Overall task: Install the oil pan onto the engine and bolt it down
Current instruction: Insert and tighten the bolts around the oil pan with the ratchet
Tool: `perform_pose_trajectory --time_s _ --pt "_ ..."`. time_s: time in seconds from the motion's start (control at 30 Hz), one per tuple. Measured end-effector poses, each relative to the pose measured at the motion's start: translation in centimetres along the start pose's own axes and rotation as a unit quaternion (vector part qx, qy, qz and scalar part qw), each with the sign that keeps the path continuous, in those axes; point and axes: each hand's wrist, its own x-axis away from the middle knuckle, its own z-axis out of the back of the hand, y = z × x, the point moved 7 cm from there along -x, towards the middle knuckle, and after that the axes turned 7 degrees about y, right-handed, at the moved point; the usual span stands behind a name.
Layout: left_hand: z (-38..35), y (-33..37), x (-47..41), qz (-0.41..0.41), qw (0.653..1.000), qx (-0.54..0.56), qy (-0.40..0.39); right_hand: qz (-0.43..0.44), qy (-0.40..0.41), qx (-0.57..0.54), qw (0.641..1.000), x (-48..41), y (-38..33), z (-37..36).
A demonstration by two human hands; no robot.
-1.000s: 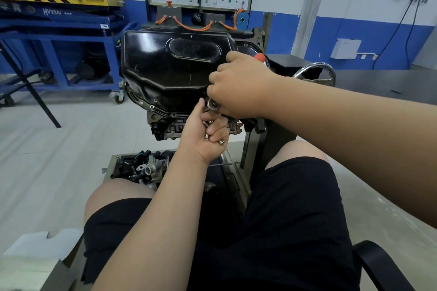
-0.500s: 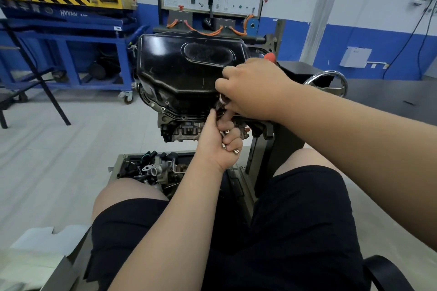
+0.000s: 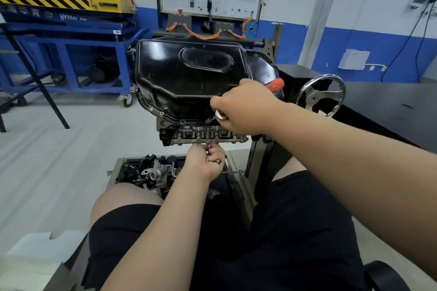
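On the stand in front of your knees: pan (image 3: 189, 78) sits bottom-up on the engine (image 3: 201, 136), flange (image 3: 163, 111) down against the block all along the near edge.

Right hand (image 3: 246, 108): clenched round a driver (image 3: 275, 84), red handle showing behind the knuckles, socket (image 3: 220, 114) at the near flange on a bolt (image 3: 208, 120). How far the bolt is seated, cannot tell.

Left hand (image 3: 205, 160): closed fist just under the block, holding spare bolts (image 3: 218, 161); two or three ends poke out between the fingers.

Risks, as judged from here:
- The driver meets the flange at a slant. If you turn it off-axis, the bolt may cross-thread or the socket may ride off the head.
- The fist hangs right over the tray (image 3: 113, 172). Loosen your fingers to pick one bolt out and the others could drop among the parts, where they would be hard to find.
- If you run this bolt fully tight before the rest are started, the pan may pull to one side and the remaining holes may not line up. Whether the left-corner holes are filled, cannot tell.

Containers:
- Tray, below the engine: a metal housing (image 3: 153, 173) with a round port, black hoses, a thin wire, small fittings, all heaped together.
- Pan: closed side faces you; inside not visible.
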Motion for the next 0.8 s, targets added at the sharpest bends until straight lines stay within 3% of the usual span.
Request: perform_pose_trajectory --time_s 0.2,0.5,0.8 --pt "-2.0 0.9 0.5 -0.012 0.994 -0.1 -0.036 -0.023 0.037 -0.026 0.999 -0.4 2.8 3.5" --pt "-1.2 2.6 0.4 -0.039 0.99 -0.13 -0.046 -0.111 0.049 -0.089 0.989 0.4 3.8 5.1" --pt "2.1 3.9 -1.9 -0.077 0.956 -0.255 0.118 -0.112 0.042 -0.111 0.987 0.1 2.6 4.4"
